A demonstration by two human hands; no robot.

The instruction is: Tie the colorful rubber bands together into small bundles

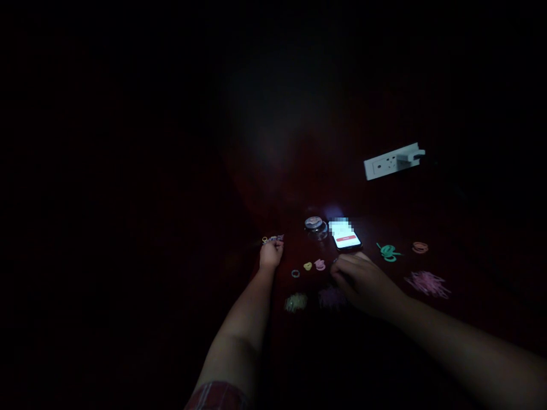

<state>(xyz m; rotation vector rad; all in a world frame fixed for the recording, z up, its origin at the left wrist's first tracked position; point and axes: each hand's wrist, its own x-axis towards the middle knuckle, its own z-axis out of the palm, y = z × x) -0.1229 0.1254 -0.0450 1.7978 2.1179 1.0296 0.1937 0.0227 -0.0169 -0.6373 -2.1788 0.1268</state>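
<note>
At the left of the lit area, my left hand (270,254) is closed at a small heap of mixed coloured rubber bands (273,239); what its fingers hold is too dark to make out. My right hand (361,280) is just in front of a lit phone (345,234), its fingers curled and pressed together. Any small thing in that grip is hidden. Between the hands lie a small pink bunch of bands (320,265), a yellow one (307,266) and a bluish ring (295,274). A purple heap (331,297) is partly in the right hand's shadow.
Behind the small bunches stands a clear jar with a patterned lid (314,223). Nearer me is a pale yellow-green heap (296,302). Rightward are green bands (388,252), orange bands (420,247) and a pink heap (427,283). A white socket strip (384,163) holds a plug. Surroundings are dark.
</note>
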